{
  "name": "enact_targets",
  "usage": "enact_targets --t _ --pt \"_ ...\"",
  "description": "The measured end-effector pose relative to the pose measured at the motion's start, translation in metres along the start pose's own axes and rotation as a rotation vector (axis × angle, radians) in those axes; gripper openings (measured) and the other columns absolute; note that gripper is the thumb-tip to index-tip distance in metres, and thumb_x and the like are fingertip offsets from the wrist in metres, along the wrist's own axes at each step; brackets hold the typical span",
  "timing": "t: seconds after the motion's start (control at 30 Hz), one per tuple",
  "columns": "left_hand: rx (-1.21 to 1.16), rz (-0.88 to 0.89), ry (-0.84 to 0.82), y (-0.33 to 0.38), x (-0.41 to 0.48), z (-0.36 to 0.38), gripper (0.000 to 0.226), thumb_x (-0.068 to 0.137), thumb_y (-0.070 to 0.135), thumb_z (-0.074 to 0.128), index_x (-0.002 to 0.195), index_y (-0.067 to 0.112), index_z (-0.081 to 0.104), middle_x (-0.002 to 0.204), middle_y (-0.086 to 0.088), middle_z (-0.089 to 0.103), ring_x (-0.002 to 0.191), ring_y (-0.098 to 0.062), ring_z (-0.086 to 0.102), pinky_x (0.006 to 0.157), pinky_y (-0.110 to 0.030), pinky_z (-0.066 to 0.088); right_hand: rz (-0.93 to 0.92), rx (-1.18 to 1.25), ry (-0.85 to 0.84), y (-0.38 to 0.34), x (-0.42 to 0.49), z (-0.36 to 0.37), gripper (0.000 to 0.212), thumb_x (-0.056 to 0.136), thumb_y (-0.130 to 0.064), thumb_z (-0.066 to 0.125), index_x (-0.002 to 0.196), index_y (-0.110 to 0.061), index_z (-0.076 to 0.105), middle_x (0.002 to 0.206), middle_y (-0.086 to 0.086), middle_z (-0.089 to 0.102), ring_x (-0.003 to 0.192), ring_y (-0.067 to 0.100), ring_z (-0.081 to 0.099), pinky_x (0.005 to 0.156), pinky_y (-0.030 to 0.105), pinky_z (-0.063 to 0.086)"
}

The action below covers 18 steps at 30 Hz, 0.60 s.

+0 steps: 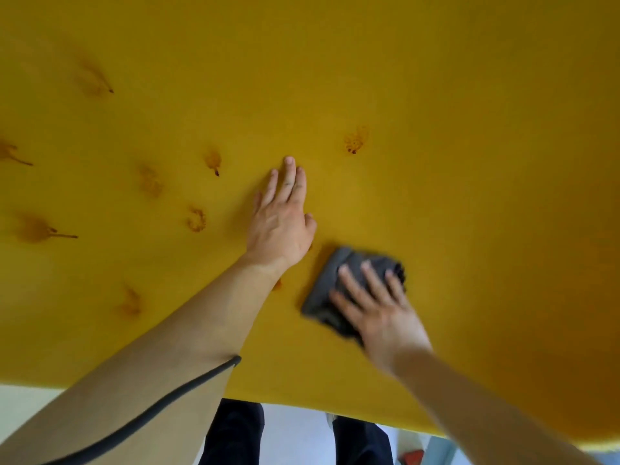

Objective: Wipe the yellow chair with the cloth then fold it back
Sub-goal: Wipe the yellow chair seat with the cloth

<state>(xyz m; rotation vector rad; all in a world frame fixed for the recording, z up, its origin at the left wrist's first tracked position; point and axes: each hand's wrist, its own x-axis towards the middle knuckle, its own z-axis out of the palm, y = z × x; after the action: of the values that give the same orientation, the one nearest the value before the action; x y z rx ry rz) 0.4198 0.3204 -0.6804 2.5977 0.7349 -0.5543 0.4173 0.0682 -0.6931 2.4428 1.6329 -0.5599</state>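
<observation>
The yellow chair [436, 129] fills nearly the whole view as a broad mustard upholstered surface with several tufted dimples on its left half. My left hand [280, 223] lies flat on the fabric near the middle, fingers together and pointing away from me, holding nothing. Just right of it and nearer to me, my right hand [379, 310] presses flat on a folded dark grey cloth [327, 290]. The hand is motion-blurred and covers the cloth's right and near part.
The chair's front edge runs along the bottom of the view. Below it I see my legs in dark trousers [235, 431] and a pale floor [295, 434]. A dark cable [151, 411] crosses my left forearm.
</observation>
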Motion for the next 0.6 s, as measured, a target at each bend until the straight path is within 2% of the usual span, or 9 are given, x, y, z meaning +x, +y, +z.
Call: enact_targets --t 0.07,0.13,0.17,0.23,0.33,0.4,0.47,0.53,0.6 --pt "-0.016 0.011 -0.036 -0.003 0.002 -0.005 0.074 0.102 0.035 0.041 0.159 0.02 -0.005 0.164 0.006 -0.021 0.153 -0.019 -0.007 0.122 -0.044 0.016 -0.184 -0.013 -0.146 -0.006 -0.016 0.002 0.084 0.081 -0.033 0.073 0.155 -0.031 0.034 0.168 0.005 0.004 0.152 0.04 0.002 0.121 0.059 0.006" --pt "-0.017 0.028 -0.059 -0.009 0.004 -0.009 0.075 0.102 0.035 0.042 0.159 0.022 -0.004 0.164 0.009 -0.022 0.153 -0.017 -0.007 0.122 -0.044 0.017 -0.346 -0.093 -0.154 0.026 0.002 -0.013 0.072 0.08 -0.035 0.072 0.148 -0.031 0.047 0.165 0.007 0.02 0.149 0.041 0.023 0.118 0.061 0.021" --pt "-0.009 0.042 -0.058 -0.013 0.005 -0.011 0.075 0.101 0.034 0.043 0.159 0.022 -0.002 0.164 0.009 -0.021 0.153 -0.017 -0.005 0.122 -0.044 0.017 -0.353 -0.143 -0.106 0.048 0.016 -0.021 0.059 0.084 -0.034 0.063 0.142 -0.031 0.055 0.162 0.007 0.029 0.145 0.041 0.033 0.115 0.062 0.027" --pt "0.01 0.08 -0.033 -0.019 0.006 -0.012 0.075 0.1 0.032 0.046 0.16 0.021 0.002 0.165 0.009 -0.017 0.153 -0.017 -0.001 0.122 -0.044 0.017 -0.209 -0.22 0.061 0.097 0.05 -0.046 0.053 0.089 -0.028 0.041 0.139 -0.027 0.06 0.16 0.008 0.034 0.143 0.041 0.037 0.115 0.061 0.025" --pt "0.023 0.096 0.011 -0.024 0.004 -0.007 0.073 0.1 0.03 0.046 0.16 0.021 0.004 0.165 0.009 -0.015 0.153 -0.016 0.0 0.122 -0.044 0.017 0.072 -0.288 0.199 0.137 0.092 -0.087 0.062 0.093 -0.026 0.025 0.153 -0.025 0.04 0.168 0.005 0.011 0.153 0.033 0.01 0.118 0.058 0.004" --pt "0.017 0.096 0.038 -0.022 0.004 -0.002 0.072 0.099 0.028 0.045 0.16 0.021 0.006 0.166 0.009 -0.013 0.153 -0.016 0.001 0.122 -0.044 0.017 0.17 -0.245 0.243 0.121 0.103 -0.088 0.06 0.096 -0.025 0.033 0.156 -0.025 0.032 0.169 0.003 0.003 0.153 0.034 0.003 0.119 0.059 -0.001" --pt "0.014 0.096 0.05 -0.022 0.004 -0.002 0.073 0.098 0.026 0.047 0.159 0.019 0.008 0.166 0.007 -0.011 0.153 -0.017 0.003 0.121 -0.044 0.019 0.205 -0.099 0.186 0.078 0.087 -0.061 0.067 0.09 -0.022 0.057 0.154 -0.023 0.038 0.168 0.004 0.009 0.153 0.037 0.008 0.12 0.06 0.004" --pt "0.037 0.082 0.032 -0.021 0.003 -0.005 0.074 0.097 0.027 0.048 0.159 0.018 0.008 0.166 0.006 -0.01 0.154 -0.018 0.003 0.121 -0.045 0.019 0.157 0.009 0.055 0.021 0.033 -0.022 0.075 0.077 -0.024 0.074 0.148 -0.025 0.047 0.167 0.004 0.017 0.153 0.036 0.013 0.119 0.06 0.01" --pt "0.1 0.064 0.008 -0.017 -0.001 -0.009 0.076 0.096 0.029 0.049 0.159 0.019 0.007 0.167 0.007 -0.009 0.154 -0.018 0.001 0.122 -0.046 0.014 0.087 0.064 -0.155 -0.031 -0.036 -0.005 0.081 0.069 -0.027 0.081 0.144 -0.027 0.052 0.165 0.006 0.024 0.151 0.036 0.018 0.117 0.059 0.014"
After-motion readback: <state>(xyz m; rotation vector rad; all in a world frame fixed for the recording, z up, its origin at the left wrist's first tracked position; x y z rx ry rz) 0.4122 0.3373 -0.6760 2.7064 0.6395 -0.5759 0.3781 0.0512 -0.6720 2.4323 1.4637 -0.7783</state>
